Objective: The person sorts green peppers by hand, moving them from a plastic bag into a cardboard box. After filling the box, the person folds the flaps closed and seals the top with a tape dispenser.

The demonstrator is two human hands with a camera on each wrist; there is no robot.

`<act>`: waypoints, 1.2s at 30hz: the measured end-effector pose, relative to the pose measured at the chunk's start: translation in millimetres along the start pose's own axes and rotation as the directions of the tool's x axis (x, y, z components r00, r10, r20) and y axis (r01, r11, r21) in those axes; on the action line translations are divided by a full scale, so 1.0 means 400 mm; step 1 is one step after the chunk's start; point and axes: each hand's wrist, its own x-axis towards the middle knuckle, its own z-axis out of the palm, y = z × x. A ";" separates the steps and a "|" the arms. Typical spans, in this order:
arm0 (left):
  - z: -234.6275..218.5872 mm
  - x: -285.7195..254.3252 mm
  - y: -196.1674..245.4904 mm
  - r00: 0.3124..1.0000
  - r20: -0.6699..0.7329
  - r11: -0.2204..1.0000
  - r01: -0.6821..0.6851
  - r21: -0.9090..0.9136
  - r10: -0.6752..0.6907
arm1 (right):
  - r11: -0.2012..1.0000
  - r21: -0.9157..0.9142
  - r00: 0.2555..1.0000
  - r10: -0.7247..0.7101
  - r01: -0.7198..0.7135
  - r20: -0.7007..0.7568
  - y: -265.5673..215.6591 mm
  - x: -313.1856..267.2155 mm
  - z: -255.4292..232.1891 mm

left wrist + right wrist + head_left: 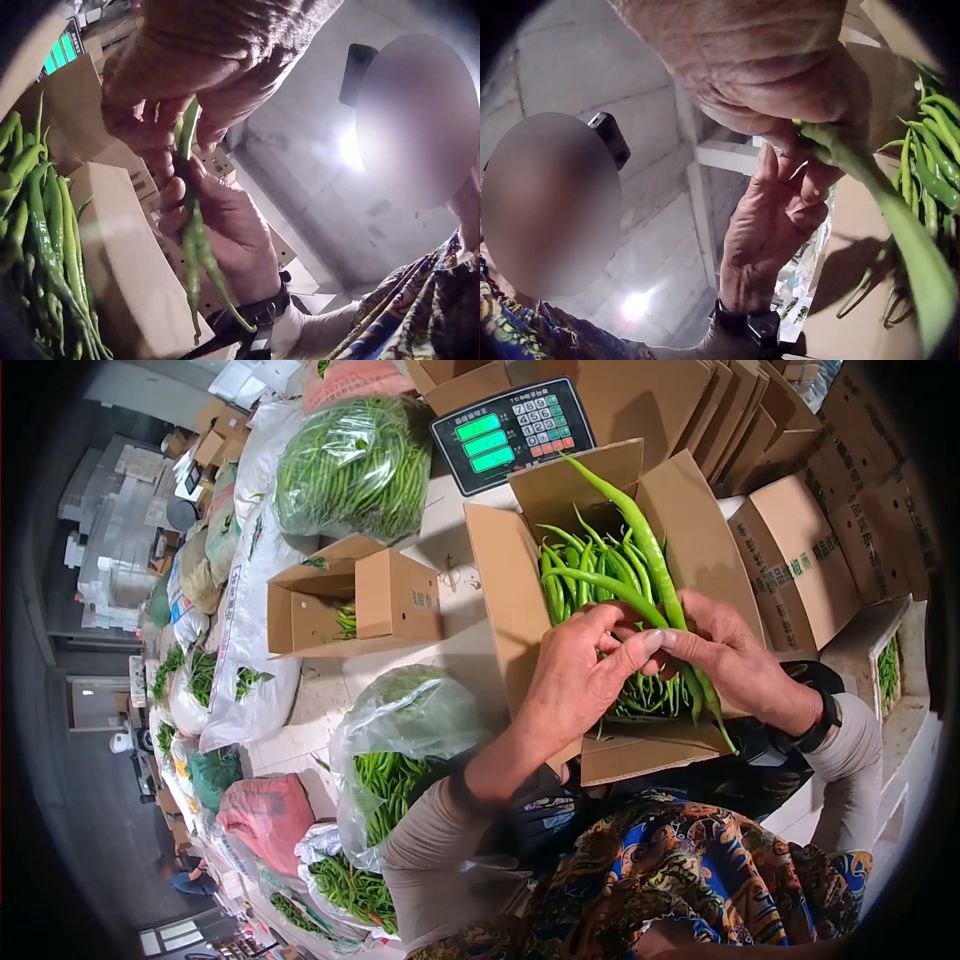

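Note:
A few long green chili peppers (632, 510) are held over an open cardboard box (500, 585). My right hand (728, 655) grips them partway along, and their lower ends (196, 259) hang below its fingers in the left wrist view. Thumb to thumb with it, my left hand (585, 675) pinches the same peppers with curled fingers. One pepper reaches toward the camera in the right wrist view, its near part (915, 262) large and blurred. Inside the box lies a heap of green chili peppers (560, 585), partly hidden under both hands.
Behind the box stands a scale display (512, 435) with lit green readouts. A smaller open carton (400, 595) sits to the left, between a full bag of peppers (350, 465) and an open plastic bag (405, 710) of peppers. Another carton (795, 560) is at right.

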 end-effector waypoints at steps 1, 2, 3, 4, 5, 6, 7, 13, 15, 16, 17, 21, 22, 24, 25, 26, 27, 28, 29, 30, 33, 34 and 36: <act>0.002 0.000 -0.003 0.999 -0.028 0.997 -0.035 -0.072 0.033 | 1.000 0.000 1.000 -0.001 0.001 0.000 0.000 0.001 0.001; 0.002 0.000 -0.001 0.999 -0.028 0.997 -0.035 -0.072 0.033 | 1.000 -0.024 1.000 -0.006 0.006 0.007 -0.001 0.001 0.002; 0.001 0.000 0.001 0.999 -0.031 0.997 -0.027 -0.073 0.025 | 0.999 -0.048 1.000 -0.010 0.011 0.015 -0.001 0.001 0.003; 0.001 -0.001 0.004 0.999 -0.033 0.997 -0.020 -0.074 0.017 | 0.999 -0.048 1.000 -0.010 0.011 0.015 -0.001 0.000 0.003; -0.001 -0.004 0.012 0.999 -0.033 0.997 -0.020 -0.074 0.017 | 0.999 -0.053 1.000 0.001 0.001 0.023 0.000 -0.003 0.003; -0.004 -0.008 0.024 0.998 -0.063 1.000 0.005 0.010 -0.005 | 0.998 -0.058 0.999 0.011 -0.009 0.030 0.000 -0.004 0.003; -0.006 -0.011 0.031 0.995 -0.094 0.995 0.032 0.094 -0.023 | 0.998 -0.058 0.999 0.011 -0.009 0.030 0.001 -0.004 0.003; -0.009 -0.015 0.030 0.989 -0.143 0.995 0.038 0.097 -0.023 | 0.995 -0.100 0.998 -0.018 0.023 0.056 0.010 0.000 -0.001; -0.012 -0.013 0.020 0.987 -0.159 0.994 0.031 0.107 -0.014 | 0.995 -0.090 0.997 -0.030 0.036 0.064 0.013 -0.001 -0.001; -0.015 -0.011 0.018 0.985 -0.173 0.993 0.024 0.117 -0.004 | 0.995 -0.090 0.997 -0.030 0.035 0.064 0.014 0.001 0.000; -0.016 -0.011 0.020 0.985 -0.173 0.993 0.025 0.116 -0.004 | 0.994 -0.092 0.998 -0.047 0.052 0.049 0.017 0.001 0.001; -0.041 -0.001 0.029 0.966 -0.245 0.996 0.073 -0.054 -0.084 | 0.980 -0.195 0.997 -0.044 0.030 -0.067 0.016 -0.002 -0.015; -0.054 0.004 0.025 0.955 -0.278 0.993 0.085 -0.087 -0.106 | 0.979 -0.200 0.993 -0.063 0.043 -0.096 0.016 0.002 -0.021; -0.082 0.014 0.008 0.958 -0.260 0.991 0.102 -0.087 -0.121 | 0.983 -0.182 0.991 -0.031 0.007 -0.132 0.005 0.007 -0.029; -0.091 0.017 0.005 0.965 -0.205 0.986 0.152 -0.070 -0.164 | 0.983 -0.184 0.990 -0.033 0.008 -0.134 0.005 0.006 -0.032; -0.097 0.019 0.000 0.966 -0.152 0.978 0.202 -0.049 -0.207 | 0.987 -0.158 0.992 -0.010 -0.010 -0.123 0.008 0.007 -0.035; -0.088 0.026 -0.008 0.952 -0.208 0.974 0.225 -0.028 -0.226 | 0.991 -0.133 0.994 0.013 -0.027 -0.110 0.009 0.009 -0.036; -0.090 0.026 -0.007 0.951 -0.211 0.974 0.224 -0.027 -0.224 | 0.991 -0.134 0.994 0.011 -0.026 -0.107 0.008 0.009 -0.031; -0.092 0.026 0.000 0.942 -0.235 0.945 0.282 0.163 -0.241 | 0.994 -0.101 0.994 0.038 -0.048 -0.099 0.007 0.006 -0.022; -0.092 0.027 0.006 0.932 -0.260 0.876 0.333 0.347 -0.251 | 0.995 -0.067 0.994 0.063 -0.069 -0.092 0.007 0.001 -0.016; -0.090 0.026 -0.008 0.971 -0.236 0.770 0.182 0.611 -0.043 | 0.997 -0.062 0.998 0.047 -0.050 -0.048 0.010 -0.005 -0.015; -0.078 0.020 0.005 0.973 -0.232 0.770 0.154 0.619 -0.008 | 0.996 -0.076 0.999 0.036 -0.038 -0.029 0.010 -0.007 -0.014; -0.050 0.010 0.017 0.985 -0.171 0.908 0.107 0.405 -0.040 | 0.996 -0.072 0.999 0.047 -0.049 -0.023 0.015 -0.009 -0.012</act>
